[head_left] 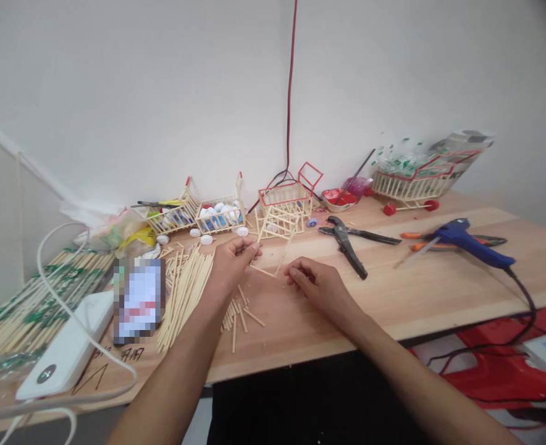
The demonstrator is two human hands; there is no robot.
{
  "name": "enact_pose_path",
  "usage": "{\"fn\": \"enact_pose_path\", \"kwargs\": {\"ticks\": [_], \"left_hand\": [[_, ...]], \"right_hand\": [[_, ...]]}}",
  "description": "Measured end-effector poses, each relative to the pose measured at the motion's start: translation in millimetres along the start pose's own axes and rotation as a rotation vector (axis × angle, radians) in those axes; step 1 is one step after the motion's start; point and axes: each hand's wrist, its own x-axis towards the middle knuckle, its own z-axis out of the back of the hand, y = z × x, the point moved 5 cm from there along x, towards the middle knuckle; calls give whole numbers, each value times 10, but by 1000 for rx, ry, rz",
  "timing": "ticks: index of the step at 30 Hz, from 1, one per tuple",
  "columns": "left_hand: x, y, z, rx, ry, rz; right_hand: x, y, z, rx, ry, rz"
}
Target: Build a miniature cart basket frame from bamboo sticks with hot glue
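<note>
My left hand (229,262) pinches the left side of a small frame of thin wooden sticks (264,271), tilted above the table. My right hand (312,278) is closed, thumb against curled fingers, just beside the frame's lower right corner. Whether its fingertips touch the frame or pinch something small, I cannot make out. Right behind the frame stands a stick-built cart (286,193) with a red rim and red handle, and the two overlap in view. Beside my left wrist lies a pile of loose wooden sticks (184,290), with short cut pieces (243,318) nearer me.
Small carts with white wheels (220,213) and a red-wheeled cart (412,185) line the wall. Black pliers (347,244), a blue glue gun (474,244) and a red paint dish (338,199) lie rightward. At left are a phone (138,303), white power bank (64,346) and packed sticks (64,290).
</note>
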Motion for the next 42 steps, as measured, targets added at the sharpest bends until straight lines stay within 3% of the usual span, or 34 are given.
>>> {"fn": "enact_pose_path", "kwargs": {"ticks": [42], "left_hand": [[12,24,13,-35,-16,9]], "right_hand": [[-5,14,-2,-12,-6,19]]}}
